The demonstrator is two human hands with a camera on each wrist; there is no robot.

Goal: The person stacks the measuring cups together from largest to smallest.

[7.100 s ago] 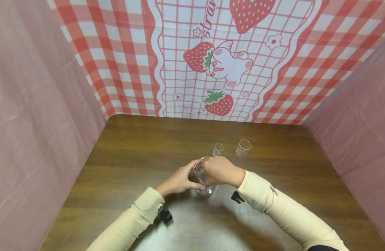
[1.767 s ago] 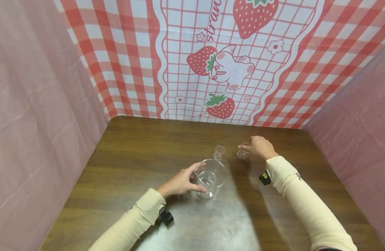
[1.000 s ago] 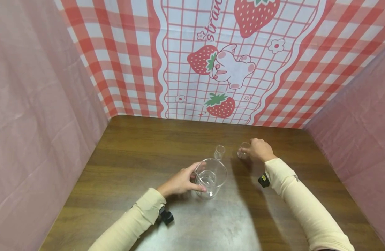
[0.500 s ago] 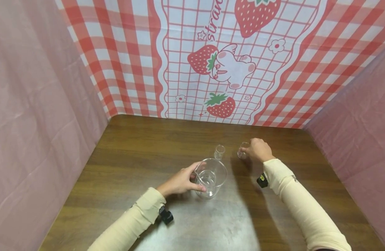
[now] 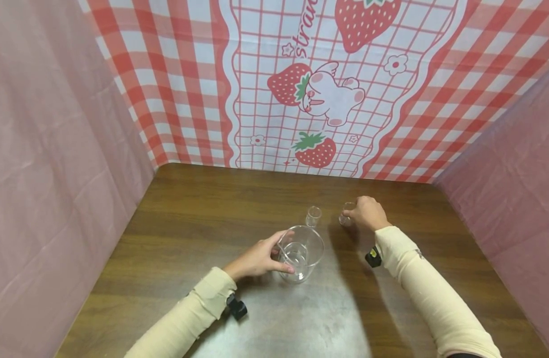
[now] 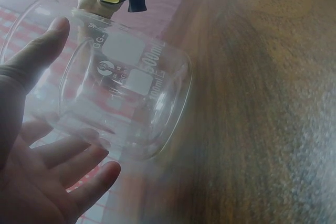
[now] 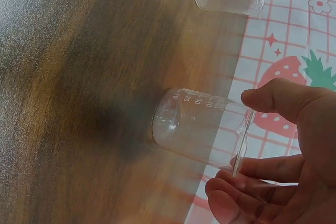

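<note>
My left hand [image 5: 258,258] holds the side of a large glass beaker [image 6: 176,85], marked 500 ml, with the thumb on one side and the fingers on the other. Nested inside it is a 100 ml beaker [image 6: 113,98]. To the right and farther back, my right hand [image 5: 367,213] pinches the rim of a smaller beaker [image 7: 194,124], whose scale shows 10 to 40. The thumb presses one side of that rim and the fingertips the other. Its base is close over the wood. Between the two hands stands the smallest beaker [image 5: 313,217], upright and untouched.
The brown wooden table [image 5: 203,214] ends at a red-and-white strawberry cloth [image 5: 319,89] at the back. Pink curtains [image 5: 50,174] hang on both sides. Each sleeve carries a black wrist mount [image 5: 236,307].
My right hand came out of the large beaker and moved right to the smaller beaker, pinching its rim. The 100 ml beaker now shows plainly inside the large one. My left hand stayed put.
</note>
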